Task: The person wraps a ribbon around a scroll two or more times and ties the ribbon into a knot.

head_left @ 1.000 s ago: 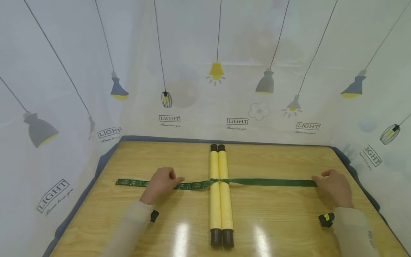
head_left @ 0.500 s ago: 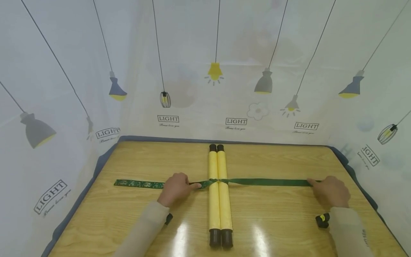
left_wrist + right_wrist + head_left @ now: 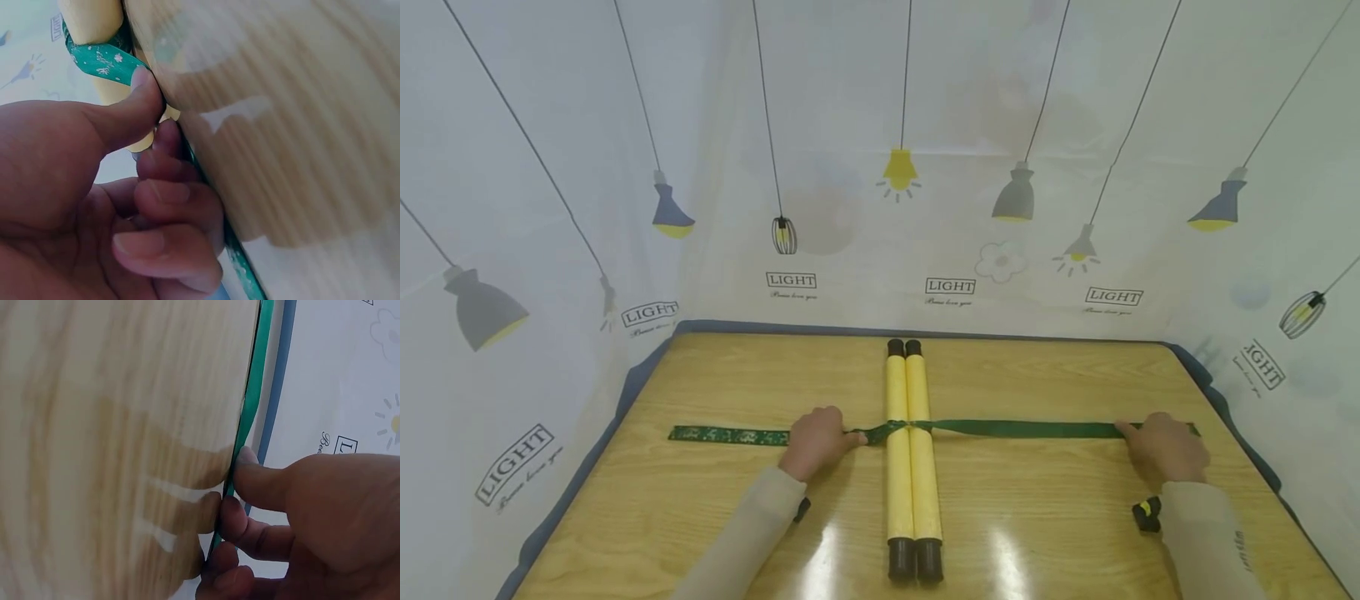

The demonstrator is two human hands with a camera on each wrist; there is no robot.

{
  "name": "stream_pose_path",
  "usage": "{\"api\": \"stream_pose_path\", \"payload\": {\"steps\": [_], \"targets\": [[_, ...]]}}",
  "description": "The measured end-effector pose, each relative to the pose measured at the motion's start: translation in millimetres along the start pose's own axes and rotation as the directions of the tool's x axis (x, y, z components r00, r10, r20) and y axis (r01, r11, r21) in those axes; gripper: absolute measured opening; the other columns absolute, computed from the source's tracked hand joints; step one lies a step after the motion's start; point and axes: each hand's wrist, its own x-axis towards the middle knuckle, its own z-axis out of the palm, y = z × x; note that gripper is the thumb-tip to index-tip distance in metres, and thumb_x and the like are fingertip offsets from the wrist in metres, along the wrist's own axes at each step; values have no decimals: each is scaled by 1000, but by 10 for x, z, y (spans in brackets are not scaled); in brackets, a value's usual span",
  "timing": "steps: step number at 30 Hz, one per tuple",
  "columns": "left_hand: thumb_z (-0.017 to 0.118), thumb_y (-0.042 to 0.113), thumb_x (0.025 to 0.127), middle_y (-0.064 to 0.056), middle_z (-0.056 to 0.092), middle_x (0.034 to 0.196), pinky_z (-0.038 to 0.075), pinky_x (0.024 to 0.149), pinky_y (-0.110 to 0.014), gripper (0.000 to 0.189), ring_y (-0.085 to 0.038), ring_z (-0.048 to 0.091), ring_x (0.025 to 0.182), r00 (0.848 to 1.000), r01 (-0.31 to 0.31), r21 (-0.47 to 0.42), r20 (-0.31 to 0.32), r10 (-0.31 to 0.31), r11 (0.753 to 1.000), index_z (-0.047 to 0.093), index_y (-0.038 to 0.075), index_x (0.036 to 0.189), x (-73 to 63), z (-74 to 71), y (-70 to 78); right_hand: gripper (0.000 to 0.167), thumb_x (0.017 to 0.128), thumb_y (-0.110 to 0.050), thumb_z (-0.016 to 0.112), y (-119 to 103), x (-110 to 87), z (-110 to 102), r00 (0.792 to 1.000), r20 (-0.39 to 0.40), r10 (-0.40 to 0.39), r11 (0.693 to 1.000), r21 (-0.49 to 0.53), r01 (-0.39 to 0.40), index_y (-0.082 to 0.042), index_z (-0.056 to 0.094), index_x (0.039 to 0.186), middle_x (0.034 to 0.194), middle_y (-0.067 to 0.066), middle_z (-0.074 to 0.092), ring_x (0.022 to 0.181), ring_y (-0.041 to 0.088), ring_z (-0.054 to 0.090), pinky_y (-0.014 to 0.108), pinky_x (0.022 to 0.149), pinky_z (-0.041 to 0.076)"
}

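Note:
Two yellow rods with dark end caps [image 3: 898,483] lie side by side, pointing away from me. A green ribbon [image 3: 1022,429] crosses them and is twisted or knotted at their middle. My left hand [image 3: 818,440] pinches the ribbon's printed side just left of the rods; in the left wrist view, the thumb presses on the ribbon [image 3: 103,61] and the other fingers are curled. Far to the right, my right hand [image 3: 1167,446] pinches the plain stretch of ribbon between thumb and fingers, with a short tail showing beyond it. The right wrist view shows the ribbon [image 3: 253,394] running along the tabletop.
The wooden table [image 3: 1037,500] has a blue-grey edging at its back and sides. Printed white sheets [image 3: 850,100] with lamp drawings stand behind and on both sides. Small black items [image 3: 1147,514] show beside each wrist.
My left hand has slid rightward along the ribbon, closer to the rods. My right hand has shifted slightly left, and the ribbon's tail now shows past it. The rods stay in place.

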Motion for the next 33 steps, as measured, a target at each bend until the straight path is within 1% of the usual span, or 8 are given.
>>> {"api": "stream_pose_path", "payload": {"steps": [3,6,8,11,17,23,29,33], "targets": [[75,43,92,8,21,52,21,45,-23,62,-7,21,48,1000,-18,1,13,18,1000,31,21,54,13,2,7,74,109,-54,31,-23,6,-3,1000,21,-16,999,-37,17,12,65,104,71,18,61,64,28,59,39,56,46],[75,39,93,8,24,51,22,45,-23,61,-8,23,48,999,-36,-30,19,36,999,33,20,53,20,-6,6,73,110,-51,31,-38,23,-27,998,35,-44,996,-76,46,15,53,135,106,36,66,84,45,66,51,65,53],[74,37,94,8,25,49,22,45,-23,60,-8,24,47,998,-51,-60,24,53,997,35,20,52,14,-8,-1,71,110,-48,33,-36,34,-37,998,39,-59,994,-87,62,13,45,144,127,42,58,99,55,63,58,72,53],[73,35,96,8,27,48,23,44,-22,58,-8,26,46,997,-66,-113,43,71,991,37,20,52,3,-13,-17,67,110,-47,35,-6,33,-32,997,23,-73,995,-61,75,10,47,144,138,41,52,110,60,58,61,75,52],[69,33,99,5,32,53,31,50,-26,52,-11,32,49,992,-92,-252,63,111,963,41,19,58,-43,-75,-52,61,106,-46,45,37,35,11,991,-95,-90,990,101,99,7,59,133,126,34,63,97,49,65,49,65,53],[65,30,102,4,38,58,34,54,-26,45,-12,36,52,983,-160,-315,39,181,936,45,17,63,-25,-206,-20,51,103,-35,54,31,136,48,956,-243,-164,951,219,219,9,61,127,118,35,65,101,49,64,55,76,53],[62,26,104,3,47,62,35,54,-24,34,-10,37,54,967,-239,-337,4,255,911,64,5,78,32,-277,17,53,104,-36,53,-69,195,63,954,-260,-152,912,335,237,7,58,134,131,33,63,116,50,61,56,89,53],[61,22,105,4,45,62,35,55,-24,34,-10,36,54,954,-282,-373,-12,299,884,59,8,74,36,-297,69,55,105,-38,54,-153,160,55,954,-241,-177,870,414,266,5,56,138,134,34,60,100,32,72,42,81,60]]}}
